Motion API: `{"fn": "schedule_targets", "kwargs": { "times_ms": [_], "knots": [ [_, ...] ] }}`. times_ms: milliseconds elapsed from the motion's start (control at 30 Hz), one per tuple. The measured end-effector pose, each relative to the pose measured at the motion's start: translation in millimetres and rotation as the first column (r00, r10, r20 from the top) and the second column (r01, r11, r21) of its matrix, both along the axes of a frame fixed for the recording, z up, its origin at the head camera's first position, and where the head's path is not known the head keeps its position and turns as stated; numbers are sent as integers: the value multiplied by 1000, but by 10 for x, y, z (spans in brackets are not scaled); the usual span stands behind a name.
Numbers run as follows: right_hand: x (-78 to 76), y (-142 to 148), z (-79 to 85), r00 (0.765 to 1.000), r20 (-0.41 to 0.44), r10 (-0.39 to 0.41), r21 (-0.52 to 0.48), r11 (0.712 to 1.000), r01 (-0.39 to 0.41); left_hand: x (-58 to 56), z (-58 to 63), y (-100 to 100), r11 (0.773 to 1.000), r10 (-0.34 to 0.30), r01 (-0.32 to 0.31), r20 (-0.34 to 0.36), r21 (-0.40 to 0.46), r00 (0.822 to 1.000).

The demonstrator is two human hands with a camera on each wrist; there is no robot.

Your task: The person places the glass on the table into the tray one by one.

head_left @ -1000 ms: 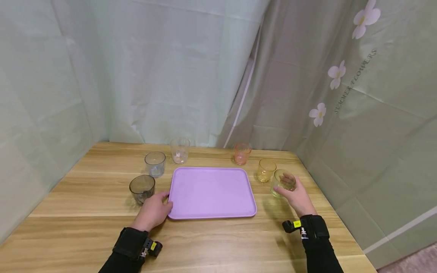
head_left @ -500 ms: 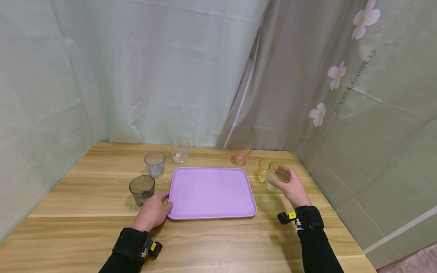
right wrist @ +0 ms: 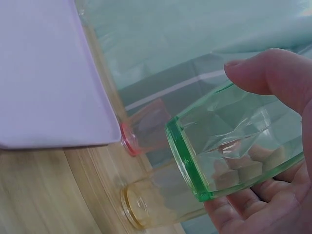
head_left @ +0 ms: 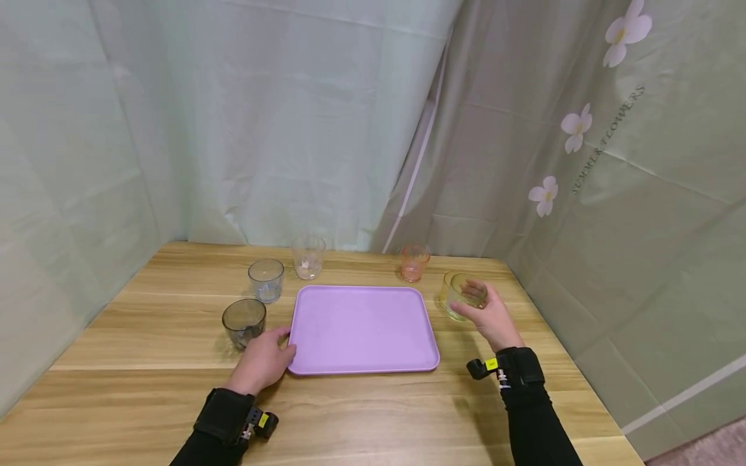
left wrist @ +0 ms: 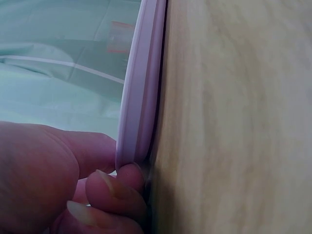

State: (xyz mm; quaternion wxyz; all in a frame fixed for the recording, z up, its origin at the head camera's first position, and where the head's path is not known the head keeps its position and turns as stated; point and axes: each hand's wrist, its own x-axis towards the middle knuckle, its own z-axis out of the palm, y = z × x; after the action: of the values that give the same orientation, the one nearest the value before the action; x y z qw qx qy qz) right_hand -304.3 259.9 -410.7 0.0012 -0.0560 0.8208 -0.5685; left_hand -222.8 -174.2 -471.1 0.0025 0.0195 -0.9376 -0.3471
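Note:
A purple tray [head_left: 362, 330] lies flat on the wooden table. My left hand [head_left: 265, 360] pinches its left edge; in the left wrist view the thumb [left wrist: 92, 151] is on the rim's inner side and curled fingertips [left wrist: 117, 195] are against the outside. My right hand [head_left: 493, 316] holds a green glass [right wrist: 234, 146], thumb on one side and fingers round the other. That glass is tilted in the right wrist view, with its base off the table. Just behind it stands a yellow glass [right wrist: 156, 195], partly hidden in the head view.
A pink glass [head_left: 415, 263] stands beyond the tray's back right corner. Left of the tray stand a clear glass [head_left: 308, 257], a bluish glass [head_left: 266, 281] and a dark grey glass [head_left: 243, 320], the last close to my left hand. Curtains [head_left: 291, 129] enclose the table's back and sides.
My right hand has carried the green glass left and slightly away from me, so it now overlaps the yellow glass in view. The left hand and tray have stayed put.

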Motion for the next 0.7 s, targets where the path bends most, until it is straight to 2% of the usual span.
{"fn": "schedule_targets", "kwargs": {
  "times_ms": [700],
  "knots": [
    [-142, -216, 37, 999, -21, 33, 1, 999, -33, -5, 5, -2, 1000, 7, -8, 25, 8, 1000]
  ]
}}
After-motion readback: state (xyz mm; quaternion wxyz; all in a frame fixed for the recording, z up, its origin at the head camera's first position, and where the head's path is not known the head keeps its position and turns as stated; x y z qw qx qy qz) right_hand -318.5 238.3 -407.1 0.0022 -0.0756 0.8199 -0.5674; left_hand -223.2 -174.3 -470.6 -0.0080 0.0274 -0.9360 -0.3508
